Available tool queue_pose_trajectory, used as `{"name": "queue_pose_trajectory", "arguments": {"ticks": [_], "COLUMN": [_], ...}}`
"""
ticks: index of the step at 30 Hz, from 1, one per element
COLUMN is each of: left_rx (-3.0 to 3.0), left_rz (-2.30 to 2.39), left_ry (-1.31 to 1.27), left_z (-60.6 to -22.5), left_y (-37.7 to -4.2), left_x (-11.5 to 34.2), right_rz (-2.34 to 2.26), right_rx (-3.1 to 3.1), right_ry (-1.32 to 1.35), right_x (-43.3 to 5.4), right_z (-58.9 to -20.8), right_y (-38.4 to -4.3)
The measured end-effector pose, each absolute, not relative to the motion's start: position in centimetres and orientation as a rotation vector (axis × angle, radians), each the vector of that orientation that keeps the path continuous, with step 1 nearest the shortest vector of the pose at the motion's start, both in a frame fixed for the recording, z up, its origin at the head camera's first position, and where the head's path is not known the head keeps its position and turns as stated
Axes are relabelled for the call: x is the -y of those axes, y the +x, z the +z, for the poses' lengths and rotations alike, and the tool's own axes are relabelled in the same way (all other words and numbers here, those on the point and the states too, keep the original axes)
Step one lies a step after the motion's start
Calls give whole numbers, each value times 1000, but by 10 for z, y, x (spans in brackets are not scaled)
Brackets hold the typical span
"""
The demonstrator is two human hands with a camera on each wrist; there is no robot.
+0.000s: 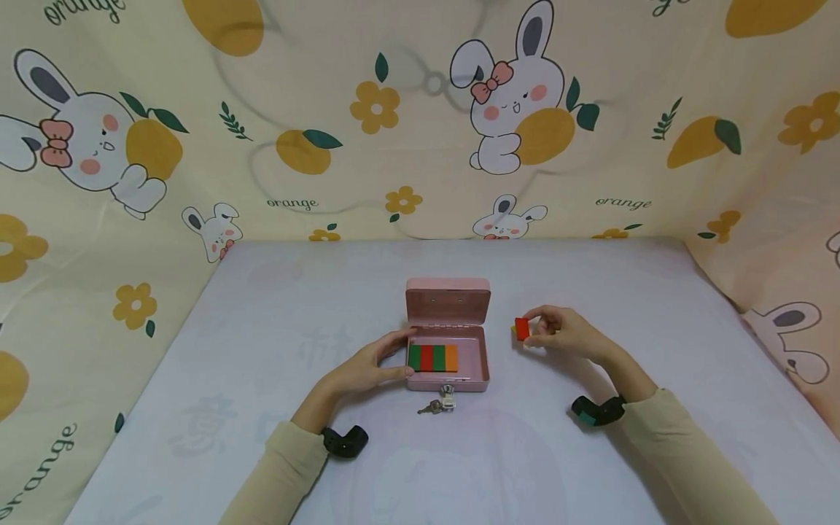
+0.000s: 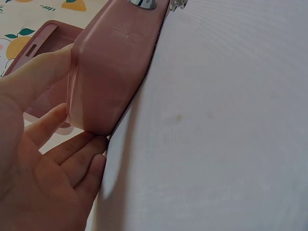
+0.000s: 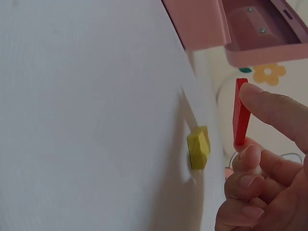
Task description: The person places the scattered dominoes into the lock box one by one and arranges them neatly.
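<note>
A pink box (image 1: 472,356) was set on a white table (image 1: 282,481), its lid (image 1: 448,306) raised at 12 o'clock. The box was held at its 9 o'clock end by the left hand (image 1: 369,366), the thumb laid toward the near corner and the fingers toward the far one. Inside, a row of four coloured blocks (image 1: 433,358) was laid against the 9 o'clock side: green, red, green and orange, counted toward 3 o'clock.

A red block (image 1: 521,329) was pinched between the thumb and fingertips of the right hand (image 1: 567,334), clear of the table and between 2 and 3 o'clock from the box. A yellow block (image 3: 198,148) was seen on the table near it, partly hidden in the head view at the red block's 9 o'clock edge.

A lock (image 1: 448,391) was fitted at the box's 6 o'clock face, and keys (image 1: 430,407) were seen just beside it, toward 7 o'clock. At 12 o'clock, beyond the table, a cream cloth (image 1: 433,160) was hung, printed with rabbits, oranges and flowers.
</note>
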State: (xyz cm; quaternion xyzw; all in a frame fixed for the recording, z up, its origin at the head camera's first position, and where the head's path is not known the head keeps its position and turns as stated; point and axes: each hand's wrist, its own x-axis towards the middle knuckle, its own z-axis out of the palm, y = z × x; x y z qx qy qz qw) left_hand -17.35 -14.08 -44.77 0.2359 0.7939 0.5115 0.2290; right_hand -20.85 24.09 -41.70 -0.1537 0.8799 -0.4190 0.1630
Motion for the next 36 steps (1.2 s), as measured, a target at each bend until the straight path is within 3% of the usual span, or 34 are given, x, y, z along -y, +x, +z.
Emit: {"name": "queue_pose_trajectory", "arguments": {"ticks": [36], "left_rx": [-2187], "left_rz": [1409], "left_ry": [640], "left_z": [-447], "left_y": [-173], "left_x": [141], "right_rz": [-1200], "right_rx": [-2526], "right_ry": [-582], "right_x": [-217], "right_z": [-415], "right_y": [-193]}}
